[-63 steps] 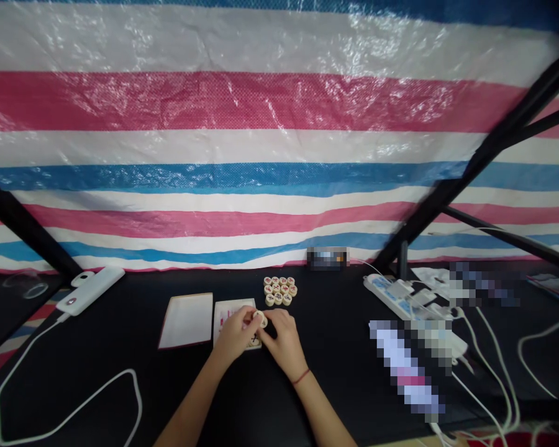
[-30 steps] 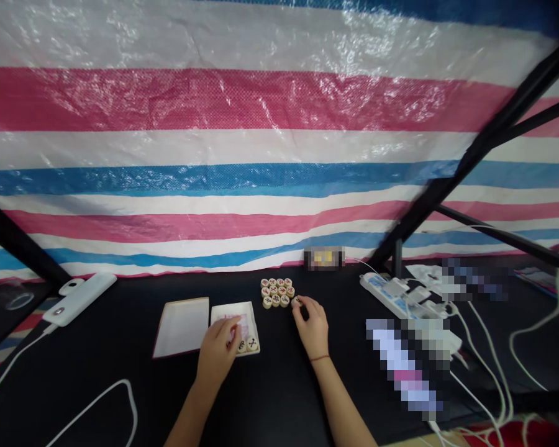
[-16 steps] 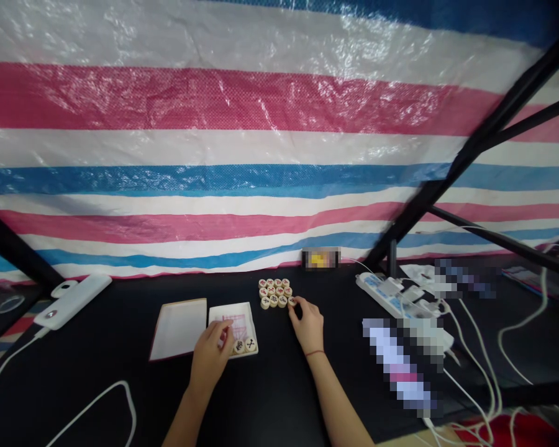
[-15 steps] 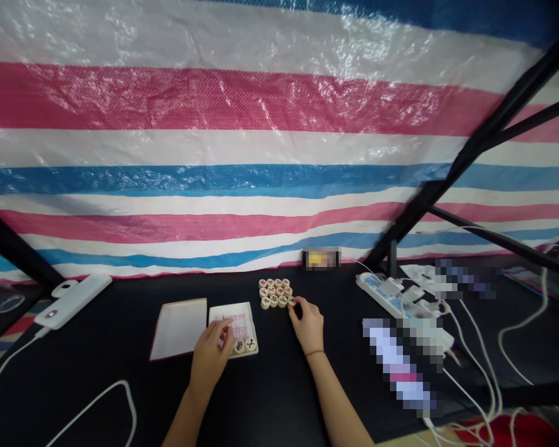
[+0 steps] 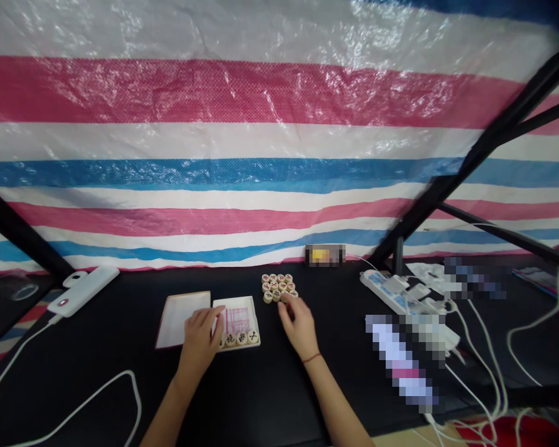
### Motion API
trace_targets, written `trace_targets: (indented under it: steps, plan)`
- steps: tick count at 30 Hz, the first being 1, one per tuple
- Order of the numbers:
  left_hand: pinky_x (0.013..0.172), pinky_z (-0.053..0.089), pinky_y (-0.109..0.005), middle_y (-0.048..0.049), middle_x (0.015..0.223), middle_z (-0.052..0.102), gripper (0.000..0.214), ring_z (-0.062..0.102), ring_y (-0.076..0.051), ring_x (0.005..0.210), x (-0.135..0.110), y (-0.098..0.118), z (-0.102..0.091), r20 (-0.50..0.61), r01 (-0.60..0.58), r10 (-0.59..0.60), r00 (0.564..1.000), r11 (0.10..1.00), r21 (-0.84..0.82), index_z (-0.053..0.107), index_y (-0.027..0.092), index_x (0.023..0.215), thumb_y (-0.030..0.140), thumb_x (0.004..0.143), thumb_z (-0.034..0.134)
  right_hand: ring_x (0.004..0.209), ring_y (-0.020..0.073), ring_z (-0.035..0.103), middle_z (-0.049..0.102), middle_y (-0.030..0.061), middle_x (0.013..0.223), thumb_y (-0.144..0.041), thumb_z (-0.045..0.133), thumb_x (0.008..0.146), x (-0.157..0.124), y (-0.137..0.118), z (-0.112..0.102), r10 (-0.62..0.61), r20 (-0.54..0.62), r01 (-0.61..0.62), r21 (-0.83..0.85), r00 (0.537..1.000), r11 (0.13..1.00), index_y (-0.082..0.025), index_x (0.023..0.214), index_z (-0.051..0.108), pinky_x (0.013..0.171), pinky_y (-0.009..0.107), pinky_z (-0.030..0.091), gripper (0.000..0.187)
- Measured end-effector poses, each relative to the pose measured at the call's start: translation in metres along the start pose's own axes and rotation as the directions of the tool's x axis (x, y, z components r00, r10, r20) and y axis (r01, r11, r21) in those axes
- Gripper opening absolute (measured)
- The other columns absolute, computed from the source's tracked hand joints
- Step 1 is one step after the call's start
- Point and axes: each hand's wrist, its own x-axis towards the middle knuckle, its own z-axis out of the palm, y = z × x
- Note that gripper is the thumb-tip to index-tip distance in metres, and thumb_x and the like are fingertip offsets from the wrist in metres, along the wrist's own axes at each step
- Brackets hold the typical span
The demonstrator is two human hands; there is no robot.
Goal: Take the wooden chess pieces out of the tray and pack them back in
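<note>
Two bare hands work at the tabletop: the left hand (image 5: 198, 335), loosely curled, sits over the edge of a shallow white tray (image 5: 246, 304), and the right hand (image 5: 298, 328) closes narrowly at a tight cluster of wooden xiangqi pieces (image 5: 274, 287), though whether either holds a piece I cannot tell.

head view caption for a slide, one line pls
Left hand beside a white tray holding xiangqi pieces, right hand at a tight cluster of pieces on a black table

Red, white and blue striped tarpaulin (image 5: 279, 143), black tabletop (image 5: 246, 397), cream xiangqi pieces (image 5: 274, 287) with red and black characters
</note>
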Motion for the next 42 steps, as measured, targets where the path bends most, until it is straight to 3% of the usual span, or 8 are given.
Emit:
trace_targets:
  steps: [4, 7, 14, 25, 29, 31, 37, 42]
  plan:
    - [0.079, 0.044, -0.037, -0.005, 0.102, 0.066, 0.024, 0.056, -0.023, 0.096, -0.006, -0.01, -0.016, 0.172, -0.072, 0.048, 0.984, 0.988, 0.134, 0.069, 0.026, 0.095, 0.03, 0.089, 0.046, 0.075, 0.0162, 0.065, 0.069, 0.0033, 0.082, -0.035, 0.034, 0.097, -0.005, -0.039, 0.015, -0.105, 0.385, 0.059, 0.131, 0.917, 0.99, -0.024, 0.093, 0.068, 0.069, 0.024, 0.045, 0.036]
    - [0.077, 0.044, -0.036, -0.0048, 0.108, 0.063, 0.023, 0.054, -0.023, 0.095, -0.013, -0.011, -0.019, 0.238, -0.12, 0.081, 0.968, 0.981, 0.155, 0.069, 0.027, 0.092, 0.028, 0.089, 0.046, 0.062, 0.0151, 0.063, 0.068, 0.0023, 0.067, -0.038, 0.033, 0.098, -0.005, -0.049, 0.028, -0.033, 0.46, 0.035, 0.004, 0.887, 0.999, -0.022, 0.07, 0.065, 0.057, 0.022, 0.037, 0.045]
    - [0.079, 0.042, -0.037, -0.0054, 0.11, 0.063, 0.023, 0.053, -0.022, 0.095, -0.014, -0.005, -0.024, 0.303, -0.143, 0.094, 0.948, 0.979, 0.145, 0.066, 0.023, 0.089, 0.027, 0.09, 0.043, 0.055, 0.0158, 0.063, 0.067, 0.0043, 0.062, -0.039, 0.034, 0.099, -0.006, -0.048, 0.035, 0.018, 0.4, 0.028, -0.108, 0.916, 0.994, -0.021, 0.064, 0.062, 0.052, 0.024, 0.028, 0.048]
    - [0.081, 0.04, -0.038, -0.0021, 0.084, 0.068, 0.018, 0.057, -0.021, 0.084, -0.003, 0.002, -0.037, 0.358, -0.062, 0.077, 0.931, 0.997, -0.054, 0.063, 0.024, 0.085, 0.034, 0.087, 0.048, 0.058, 0.0141, 0.06, 0.063, 0.0019, 0.064, -0.036, 0.036, 0.098, -0.003, -0.049, 0.027, 0.034, 0.392, -0.013, -0.055, 0.919, 0.998, -0.021, 0.067, 0.063, 0.055, 0.022, 0.034, 0.044]
    - [0.081, 0.046, -0.038, -0.0049, 0.091, 0.069, 0.025, 0.059, -0.021, 0.082, 0.004, 0.006, -0.025, 0.21, 0.113, -0.071, 0.975, 0.974, -0.195, 0.063, 0.023, 0.096, 0.041, 0.086, 0.05, 0.069, 0.014, 0.06, 0.064, 0.0029, 0.085, -0.034, 0.051, 0.089, -0.001, -0.06, 0.013, -0.079, 0.28, 0.033, 0.164, 0.957, 0.986, -0.022, 0.101, 0.065, 0.065, 0.022, 0.044, 0.022]
    - [0.076, 0.049, -0.033, -0.0044, 0.091, 0.069, 0.028, 0.06, -0.019, 0.077, 0.01, 0.016, -0.017, 0.21, 0.209, -0.15, 0.966, 0.933, -0.294, 0.063, 0.023, 0.101, 0.043, 0.085, 0.05, 0.072, 0.014, 0.059, 0.063, 0.0034, 0.095, -0.031, 0.059, 0.081, -0.001, -0.067, 0.008, -0.161, 0.288, 0.083, 0.265, 0.944, 0.961, -0.022, 0.11, 0.06, 0.067, 0.023, 0.047, 0.03]
    - [0.074, 0.049, -0.027, -0.0012, 0.087, 0.069, 0.026, 0.062, -0.015, 0.075, 0.027, 0.046, 0.007, 0.298, 0.333, -0.209, 0.931, 0.819, -0.468, 0.063, 0.022, 0.094, 0.044, 0.085, 0.052, 0.073, 0.0138, 0.058, 0.064, 0.003, 0.094, -0.022, 0.055, 0.083, -0.003, -0.069, 0.004, -0.198, 0.238, 0.109, 0.339, 0.951, 0.935, -0.022, 0.103, 0.062, 0.072, 0.025, 0.049, 0.021]
    - [0.08, 0.052, -0.029, -0.0046, 0.095, 0.07, 0.028, 0.066, -0.018, 0.087, 0.027, 0.03, 0.031, 0.248, 0.388, -0.298, 0.922, 0.673, -0.63, 0.062, 0.02, 0.093, 0.044, 0.08, 0.058, 0.074, 0.0147, 0.058, 0.063, 0.0068, 0.096, -0.024, 0.054, 0.084, -0.007, -0.043, 0.002, -0.072, 0.1, 0.043, 0.266, 0.992, 0.963, -0.019, 0.103, 0.063, 0.073, 0.027, 0.051, 0.022]
